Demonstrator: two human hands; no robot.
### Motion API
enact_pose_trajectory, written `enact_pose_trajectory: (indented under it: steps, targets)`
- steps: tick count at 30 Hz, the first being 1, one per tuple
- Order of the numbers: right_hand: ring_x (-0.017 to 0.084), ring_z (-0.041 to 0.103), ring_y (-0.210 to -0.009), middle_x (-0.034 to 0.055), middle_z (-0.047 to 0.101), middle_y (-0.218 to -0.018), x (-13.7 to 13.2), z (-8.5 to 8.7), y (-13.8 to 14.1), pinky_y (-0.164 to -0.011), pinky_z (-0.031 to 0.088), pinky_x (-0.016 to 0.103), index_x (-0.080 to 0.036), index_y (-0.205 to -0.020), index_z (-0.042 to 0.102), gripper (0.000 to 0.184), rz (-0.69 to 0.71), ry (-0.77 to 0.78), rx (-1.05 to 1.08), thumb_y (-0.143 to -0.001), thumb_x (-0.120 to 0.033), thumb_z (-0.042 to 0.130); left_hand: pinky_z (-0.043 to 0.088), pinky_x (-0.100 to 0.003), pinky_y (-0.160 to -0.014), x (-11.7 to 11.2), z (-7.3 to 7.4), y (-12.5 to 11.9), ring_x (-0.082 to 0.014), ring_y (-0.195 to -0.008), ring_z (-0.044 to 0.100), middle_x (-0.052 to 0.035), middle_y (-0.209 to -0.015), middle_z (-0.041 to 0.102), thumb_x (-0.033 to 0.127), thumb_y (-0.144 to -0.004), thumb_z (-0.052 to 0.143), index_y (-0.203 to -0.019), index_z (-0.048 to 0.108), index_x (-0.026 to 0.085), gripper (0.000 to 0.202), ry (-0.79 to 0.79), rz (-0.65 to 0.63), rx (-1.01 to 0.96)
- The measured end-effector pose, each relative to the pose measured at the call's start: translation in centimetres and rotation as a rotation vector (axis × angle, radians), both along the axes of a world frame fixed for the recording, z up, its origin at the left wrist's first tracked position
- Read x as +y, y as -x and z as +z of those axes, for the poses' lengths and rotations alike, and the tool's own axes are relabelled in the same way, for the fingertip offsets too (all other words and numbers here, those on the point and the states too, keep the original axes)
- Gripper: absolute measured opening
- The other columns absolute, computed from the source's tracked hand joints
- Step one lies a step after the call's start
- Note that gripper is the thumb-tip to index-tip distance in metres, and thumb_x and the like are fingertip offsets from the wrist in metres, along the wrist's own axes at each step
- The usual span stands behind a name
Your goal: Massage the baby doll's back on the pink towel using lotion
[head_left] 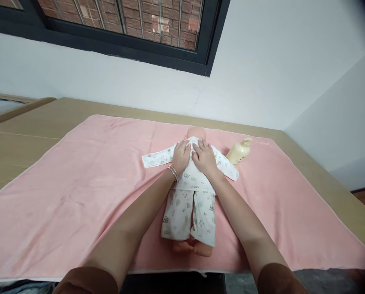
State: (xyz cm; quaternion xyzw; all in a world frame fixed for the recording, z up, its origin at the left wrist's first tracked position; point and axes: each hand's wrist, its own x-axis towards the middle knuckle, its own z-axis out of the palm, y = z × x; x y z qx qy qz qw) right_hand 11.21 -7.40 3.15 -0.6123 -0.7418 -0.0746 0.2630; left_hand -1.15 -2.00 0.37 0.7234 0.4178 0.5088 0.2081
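A baby doll (196, 132) lies on a pink blanket (78, 192), its head toward the wall and its bare feet toward me. It wears a white patterned long-sleeved top (191, 177) and matching trousers (178, 214). My left hand (181, 155) rests flat on the left side of the top's upper part, a bracelet (173, 172) at its wrist. Beside it, my right hand (204, 157) lies flat on the right side, fingers spread. Both hands press on the cloth without gripping anything. The doll's face is not visible.
A cream pump bottle (240, 151) lies tilted on the blanket beside the right sleeve. Under the blanket is a wooden table (32, 134), set against a white wall (256, 61). A dark-framed window (133, 36) is above it. A wooden rail (23, 110) stands at the left.
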Motion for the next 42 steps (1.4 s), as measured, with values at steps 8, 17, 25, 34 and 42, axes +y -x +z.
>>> enact_pose_trajectory:
  steps: [8,17,25,34,42]
  targets:
    - [0.015,0.062,-0.120,0.0028,0.072,-0.117,-0.4,-0.9,0.2,-0.116,0.038,0.034,-0.021,-0.104,0.075,0.035,0.148,-0.129,0.148,-0.095,-0.024,0.041,0.043,-0.039,-0.111,0.2,-0.4,0.0,-0.0207,-0.118,0.060,-0.0087,-0.121,0.069,0.025,-0.095,0.044,-0.111,0.066,0.018,0.028,0.016,0.009,-0.034]
    - [0.022,0.051,-0.133,0.0077,0.063,-0.133,0.7,-1.0,-1.5,-0.116,0.036,0.041,-0.016,-0.122,0.068,0.045,-0.091,-0.045,0.288,-0.102,-0.031,0.032,0.039,-0.044,-0.113,0.0,0.1,-0.3,-0.0254,-0.123,0.056,-0.0110,-0.125,0.066,0.026,-0.093,0.044,-0.117,0.063,0.018,0.031,-0.021,0.064,0.171]
    - [0.033,0.032,-0.144,0.0194,0.041,-0.152,1.7,-1.0,-1.6,-0.119,0.019,0.054,-0.006,-0.140,0.048,0.052,-0.214,0.132,0.157,-0.097,-0.033,0.036,0.029,-0.059,-0.117,0.7,-0.5,-0.8,-0.0348,-0.140,0.041,-0.0130,-0.143,0.055,0.027,-0.092,0.046,-0.126,0.061,0.020,0.038,0.031,0.071,0.288]
    - [0.026,0.055,-0.124,0.0121,0.063,-0.131,0.6,-0.6,-1.2,-0.116,0.030,0.043,-0.014,-0.121,0.065,0.039,-0.166,-0.009,0.180,-0.094,-0.025,0.040,0.041,-0.045,-0.109,0.3,0.1,-0.4,-0.0264,-0.118,0.056,-0.0104,-0.123,0.067,0.024,-0.093,0.044,-0.116,0.066,0.018,0.032,-0.022,0.046,0.231]
    - [0.027,0.062,-0.119,0.0069,0.067,-0.126,0.0,0.2,-0.7,-0.096,0.049,0.038,-0.023,-0.110,0.073,0.033,-0.333,0.048,0.193,-0.092,-0.037,0.049,0.046,-0.044,-0.098,-0.7,1.0,-0.5,-0.0294,-0.108,0.058,-0.0120,-0.104,0.067,0.027,-0.091,0.051,-0.099,0.067,0.018,0.020,-0.020,0.158,0.285]
